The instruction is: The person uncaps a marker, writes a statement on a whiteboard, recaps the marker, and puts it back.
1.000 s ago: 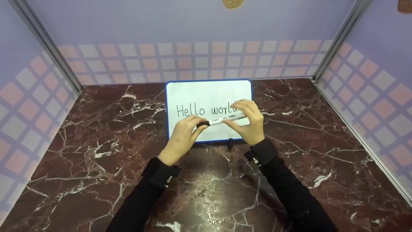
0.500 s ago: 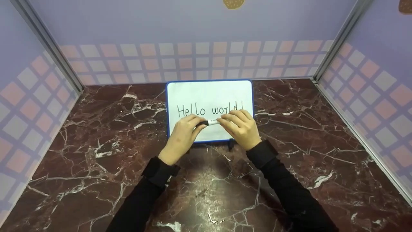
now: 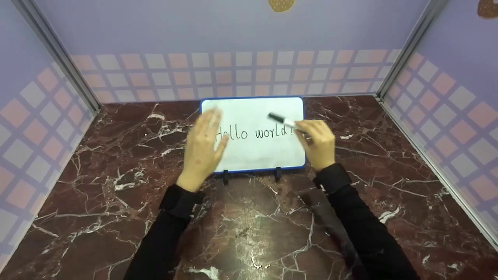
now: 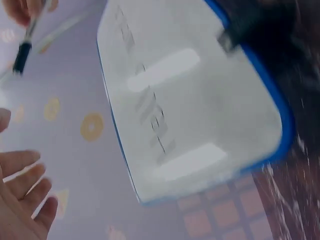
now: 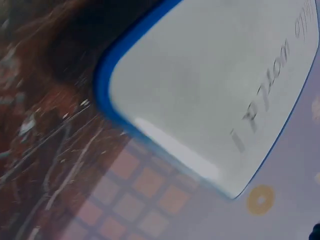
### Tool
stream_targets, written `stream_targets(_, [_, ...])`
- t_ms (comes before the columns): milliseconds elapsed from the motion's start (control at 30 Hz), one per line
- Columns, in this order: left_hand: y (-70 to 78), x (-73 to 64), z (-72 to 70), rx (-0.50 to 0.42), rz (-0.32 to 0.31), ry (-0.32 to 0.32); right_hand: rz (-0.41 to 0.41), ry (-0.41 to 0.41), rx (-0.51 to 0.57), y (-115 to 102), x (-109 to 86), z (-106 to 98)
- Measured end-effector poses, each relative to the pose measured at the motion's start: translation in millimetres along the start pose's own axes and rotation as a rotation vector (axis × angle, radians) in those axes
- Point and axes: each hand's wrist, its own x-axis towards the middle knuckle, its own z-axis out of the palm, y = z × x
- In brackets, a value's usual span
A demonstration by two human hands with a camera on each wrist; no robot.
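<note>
A whiteboard (image 3: 249, 155) with a blue frame stands propped up in the middle of the head view, with "Hello world!" written on it in black. My right hand (image 3: 319, 143) pinches a white marker (image 3: 287, 121) by its barrel at the board's right side, its black cap pointing up and left. Holding nothing, my left hand (image 3: 202, 149) has its fingers straight and overlaps the board's left edge and the first letters. The left wrist view shows the spread left fingers (image 4: 25, 180) and the marker's dark cap (image 4: 22, 57), both beside the board.
Two small black stand feet (image 3: 225, 177) jut out under the board's lower edge. The board rests on a dark red marbled table (image 3: 128, 186). Lilac walls (image 3: 155, 27) with pink and white checks enclose the back and both sides.
My left hand has let go of the marker's black cap and moved left and up, fingers straightened. My right hand has carried the marker right and up, turning its cap upward.
</note>
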Motion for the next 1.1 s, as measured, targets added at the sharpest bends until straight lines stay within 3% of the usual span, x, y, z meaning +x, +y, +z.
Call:
stream_targets(67, [-13.4, 1.6, -5.7, 0.088, -0.074, -0.003, 0.14, -0.008, -0.018, 13, 0.4, -8])
stream_targets(167, [-33.4, 0.6, -12.6, 0.137, -0.202, -0.049, 0.335, -0.066, -0.064, 34, -0.4, -20])
stream_targets(300, [-54.3, -4.2, -17.4, 0.123, -0.333, -0.14, 0.558, -0.227, -0.156, 59, -4.8, -28])
stream_targets(400, [-64.7, -7.9, -17.2, 0.124, -0.382, -0.196, 0.668, -0.384, -0.224, 73, -11.1, -30])
stream_targets(600, [-74.2, -14.0, -13.3, 0.116, -0.42, -0.281, 0.747, -0.624, -0.294, 84, -23.4, -24])
stream_targets(967, [-76.7, -15.8, -13.7, 0.114, -0.445, -0.352, 0.78, -0.93, -0.376, 83, -21.5, -16])
stream_targets(1100, [-75.6, -15.9, -13.5, 0.119, -0.441, -0.358, 0.784, -0.983, -0.382, 83, -19.0, -14])
